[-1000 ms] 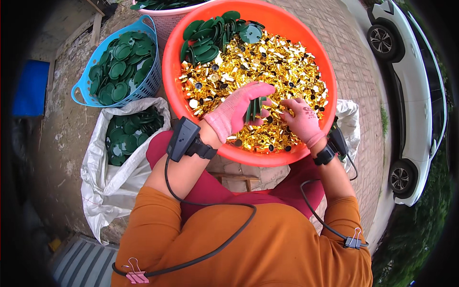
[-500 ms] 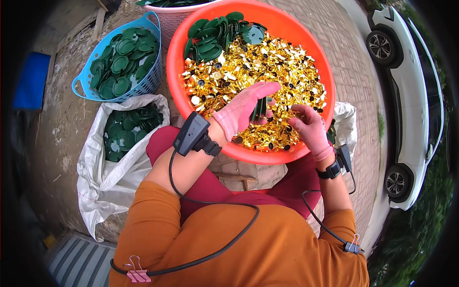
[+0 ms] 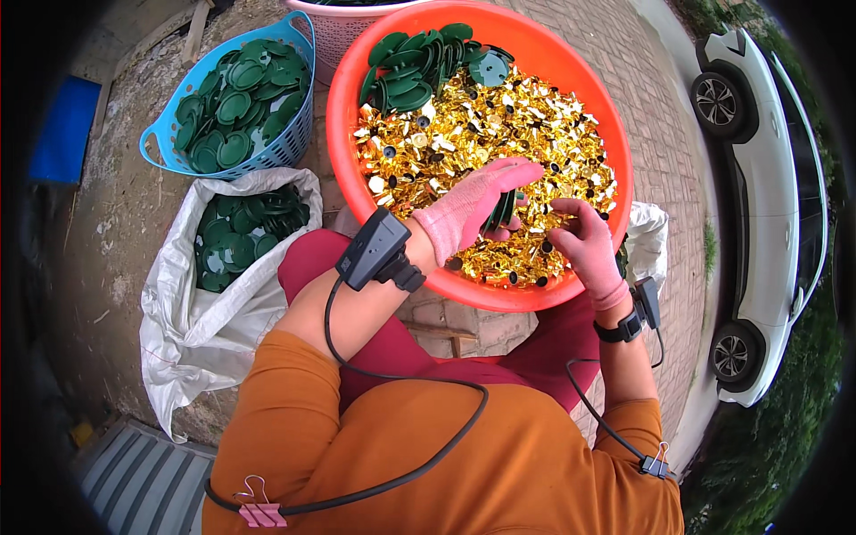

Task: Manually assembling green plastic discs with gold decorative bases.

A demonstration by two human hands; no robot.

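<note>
In my left hand (image 3: 465, 209), which wears a pink fingertip-free glove, a small stack of green discs (image 3: 502, 212) stands on edge, gripped between palm and fingers. My right hand (image 3: 590, 251), gloved alike, is just to the right of that stack with thumb and forefinger bent toward each other; whatever they pinch is too small to make out. Both hands hover over the near part of an orange basin (image 3: 342, 134). Shiny gold pieces (image 3: 508, 120), mixed with small black round parts, fill it. At its far left lies a heap of green discs (image 3: 415, 67).
On the left stand a blue basket (image 3: 299, 134) and a white sack (image 3: 192, 312), both holding green discs. Behind is a pink basket (image 3: 339, 31). Another white sack (image 3: 649, 241) sits right of the basin. A white car (image 3: 767, 196) is parked farther right. Cables run along both arms.
The whole view has shifted slightly, so the basin appears a little farther right and lower. My left hand still grips the discs, and my right hand stays beside them with its fingers bent.
</note>
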